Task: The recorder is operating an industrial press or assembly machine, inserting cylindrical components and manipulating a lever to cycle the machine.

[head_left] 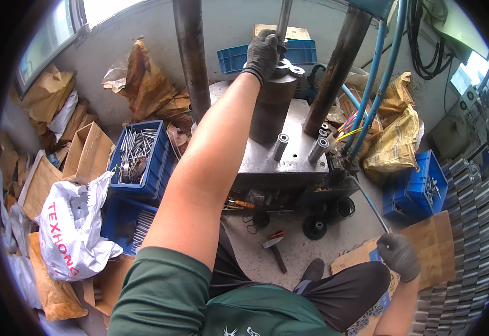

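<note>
The gloved left hand (262,55) is clamped around the metal part (285,67) atop the dark cylinder (272,109) at the press table's (306,162) back edge, seemingly seating it, while the right hand (399,256), fingers curled shut, rests on cardboard (429,238).

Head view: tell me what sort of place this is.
Probably a small metalworking shop: a press-like machine with steel columns over a metal bed plate, a blue crate of metal rods, and stacked metal parts at the right.
</note>
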Motion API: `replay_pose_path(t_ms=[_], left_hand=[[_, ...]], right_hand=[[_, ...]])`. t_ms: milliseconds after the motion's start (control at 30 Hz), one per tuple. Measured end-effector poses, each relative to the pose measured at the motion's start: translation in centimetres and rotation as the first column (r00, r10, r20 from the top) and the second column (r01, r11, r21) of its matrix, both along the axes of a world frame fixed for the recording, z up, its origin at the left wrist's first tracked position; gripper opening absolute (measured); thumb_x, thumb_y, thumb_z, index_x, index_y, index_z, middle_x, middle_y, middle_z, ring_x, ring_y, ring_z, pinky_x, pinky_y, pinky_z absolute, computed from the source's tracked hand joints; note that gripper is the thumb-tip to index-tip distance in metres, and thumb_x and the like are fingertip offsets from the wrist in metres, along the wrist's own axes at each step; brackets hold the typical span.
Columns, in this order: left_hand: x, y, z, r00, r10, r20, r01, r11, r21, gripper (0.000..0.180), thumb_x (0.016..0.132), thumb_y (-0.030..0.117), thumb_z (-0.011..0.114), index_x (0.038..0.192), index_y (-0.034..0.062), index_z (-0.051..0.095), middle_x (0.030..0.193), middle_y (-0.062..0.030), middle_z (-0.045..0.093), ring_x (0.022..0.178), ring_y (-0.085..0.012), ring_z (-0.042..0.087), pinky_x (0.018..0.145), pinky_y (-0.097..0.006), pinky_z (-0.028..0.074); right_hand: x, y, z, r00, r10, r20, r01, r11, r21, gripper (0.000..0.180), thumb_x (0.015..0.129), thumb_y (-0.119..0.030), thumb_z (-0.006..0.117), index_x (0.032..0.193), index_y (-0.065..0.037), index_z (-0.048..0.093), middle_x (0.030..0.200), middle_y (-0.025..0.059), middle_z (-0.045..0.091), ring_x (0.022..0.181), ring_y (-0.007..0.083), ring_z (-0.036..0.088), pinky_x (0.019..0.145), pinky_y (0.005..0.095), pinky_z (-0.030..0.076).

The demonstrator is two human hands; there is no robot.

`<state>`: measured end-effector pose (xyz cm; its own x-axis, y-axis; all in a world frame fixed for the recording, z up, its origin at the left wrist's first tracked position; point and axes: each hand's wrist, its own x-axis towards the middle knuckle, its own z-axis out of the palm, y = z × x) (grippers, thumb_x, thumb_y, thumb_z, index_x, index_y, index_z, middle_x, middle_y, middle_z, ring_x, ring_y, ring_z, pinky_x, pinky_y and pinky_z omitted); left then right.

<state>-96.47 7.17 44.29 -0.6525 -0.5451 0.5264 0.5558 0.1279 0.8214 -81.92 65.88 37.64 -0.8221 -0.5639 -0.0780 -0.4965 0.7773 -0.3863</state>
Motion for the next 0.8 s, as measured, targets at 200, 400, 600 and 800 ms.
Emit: replay_pose_path(t_ms=[200, 400, 600, 800], left_hand=[[-0.3, -0.3, -0.3, 1.000, -0.023, 0.012, 0.023, 1.000, 0.005, 0.033, 0.103, 0.020, 0.048, 0.123, 0.0012, 0.067, 0.089, -0.0106, 0.076, 0.074, -0.0175, 0.071, 0.067, -0.033, 0.059], [-0.2, -0.4, -0.1, 1.000, -0.009, -0.013, 0.009, 1.000, -0.007, 0.034, 0.099, 0.016, 0.049, 0.121, -0.0003, 0.070, 0.093, -0.0125, 0.077, 0.077, -0.0186, 0.073, 0.068, -0.033, 0.059], [0.4, -0.1, 0.1, 1.000, -0.001, 0.010, 0.001, 1.000, 0.021, 0.035, 0.097, 0.013, 0.049, 0.119, -0.0010, 0.072, 0.095, -0.0133, 0.078, 0.078, -0.0192, 0.074, 0.066, -0.032, 0.059], [0.5, -0.4, 0.2, 0.998, 0.023, 0.059, -0.021, 0.999, -0.029, 0.033, 0.097, 0.011, 0.048, 0.114, -0.0005, 0.074, 0.094, -0.0125, 0.077, 0.078, -0.0195, 0.074, 0.066, -0.033, 0.059]], right_hand=[[-2.6, -0.4, 1.6, 1.000, 0.006, -0.026, -0.011, 0.980, -0.198, 0.025, 0.089, -0.013, 0.070, 0.108, 0.003, 0.078, 0.095, 0.0235, 0.077, 0.083, 0.0348, 0.076, 0.078, 0.0392, 0.060], [-1.0, -0.5, 1.3, 0.996, 0.027, -0.090, -0.031, 0.998, -0.054, 0.020, 0.089, -0.013, 0.070, 0.103, -0.001, 0.078, 0.095, 0.0229, 0.076, 0.087, 0.0392, 0.075, 0.080, 0.0442, 0.060], [0.2, -0.6, 1.1, 0.997, 0.069, -0.032, -0.066, 0.994, 0.083, 0.021, 0.090, -0.021, 0.070, 0.099, -0.003, 0.076, 0.094, 0.0241, 0.072, 0.089, 0.0430, 0.073, 0.081, 0.0479, 0.058], [-0.5, -0.4, 1.0, 0.997, 0.074, 0.014, -0.075, 0.989, 0.130, 0.021, 0.090, -0.022, 0.069, 0.096, -0.003, 0.075, 0.092, 0.0241, 0.072, 0.087, 0.0436, 0.072, 0.079, 0.0486, 0.058]])
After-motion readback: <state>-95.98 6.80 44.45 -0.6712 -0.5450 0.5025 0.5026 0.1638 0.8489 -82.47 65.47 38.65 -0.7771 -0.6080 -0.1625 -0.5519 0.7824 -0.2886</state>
